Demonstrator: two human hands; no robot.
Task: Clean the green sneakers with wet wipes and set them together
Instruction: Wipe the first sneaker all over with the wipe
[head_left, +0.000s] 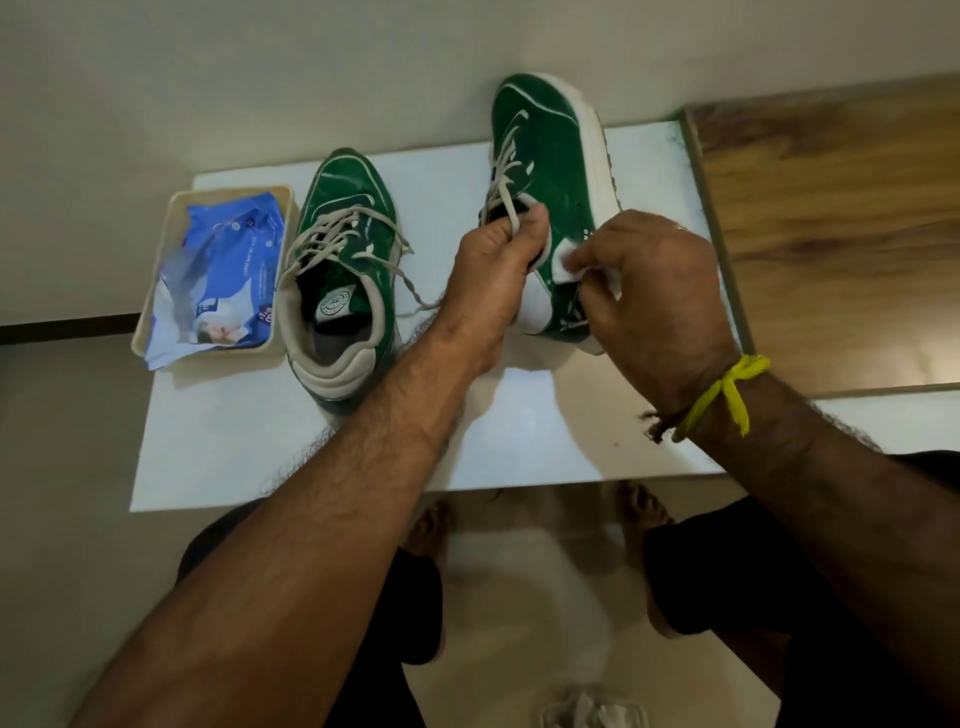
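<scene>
Wipes pack (223, 270) in tray (156, 291)

One green sneaker (343, 270) flat on table; other sneaker (545, 176) tilted, seemingly raised.

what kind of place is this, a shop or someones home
Most likely a home, not a shop. The person sits barefoot on a pale tiled floor, working at a small white table against a plain wall, beside a wood-grain panel. There is only one pair of green sneakers, with no shelves or stock.
</scene>
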